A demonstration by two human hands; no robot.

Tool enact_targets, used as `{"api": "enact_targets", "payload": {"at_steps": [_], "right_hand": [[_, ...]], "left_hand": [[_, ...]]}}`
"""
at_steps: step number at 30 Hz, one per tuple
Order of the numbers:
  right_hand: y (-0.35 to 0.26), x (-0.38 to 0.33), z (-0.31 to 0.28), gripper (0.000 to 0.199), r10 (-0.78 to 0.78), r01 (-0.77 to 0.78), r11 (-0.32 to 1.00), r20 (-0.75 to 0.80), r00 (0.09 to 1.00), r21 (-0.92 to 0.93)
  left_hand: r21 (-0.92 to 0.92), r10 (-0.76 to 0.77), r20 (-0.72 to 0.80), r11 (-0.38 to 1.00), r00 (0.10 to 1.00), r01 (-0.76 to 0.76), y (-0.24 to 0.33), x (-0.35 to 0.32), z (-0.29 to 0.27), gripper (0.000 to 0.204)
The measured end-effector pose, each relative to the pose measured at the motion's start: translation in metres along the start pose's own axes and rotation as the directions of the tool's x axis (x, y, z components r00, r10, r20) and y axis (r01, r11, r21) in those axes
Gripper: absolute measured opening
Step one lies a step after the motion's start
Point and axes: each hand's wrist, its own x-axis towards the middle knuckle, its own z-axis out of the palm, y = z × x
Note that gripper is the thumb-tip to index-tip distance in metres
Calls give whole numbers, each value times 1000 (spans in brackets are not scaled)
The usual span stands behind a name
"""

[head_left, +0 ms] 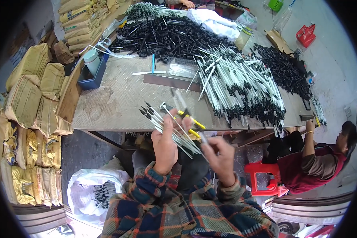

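At the table's front edge, my left hand (166,142) is closed around a loose bundle of thin white rods (182,143). Black tips (146,111) fan out from the bundle's upper left end. Close to the bundle's lower right end is my right hand (221,155), its thumb and fingers pinched together. A pale, blurred piece shows at those fingertips, too smeared to name. Beyond my left fingers lies a tool with yellow handles (196,122), partly covered by the hand. A blurred, see-through strip (179,100) stands out above it.
A large heap of white rods with black ends (238,83) covers the table's right side. Black parts (158,37) pile up behind. A blue bin (93,77) holds a cup. Sacks (27,99) line the left. A person (317,158) sits at right near a red stool (261,176).
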Motion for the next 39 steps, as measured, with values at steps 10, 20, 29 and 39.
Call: {"api": "enact_targets", "payload": {"at_steps": [10, 20, 29, 39], "right_hand": [[33, 186, -54, 12, -401, 390, 670, 135, 906, -631], [99, 273, -40, 13, -29, 290, 252, 293, 956, -923], [-6, 223, -87, 14, -405, 280, 436, 92, 910, -855], [-13, 68, -73, 4, 89, -162, 932, 229, 969, 325]], "left_hand": [[-175, -102, -71, 981, 992, 89, 12, -3, -13, 21], [-197, -275, 195, 929, 942, 312, 8, -25, -25, 31], [-130, -379, 144, 909, 914, 397, -21, -28, -30, 31], [-94, -325, 155, 935, 933, 342, -20, 10, -18, 41]]}}
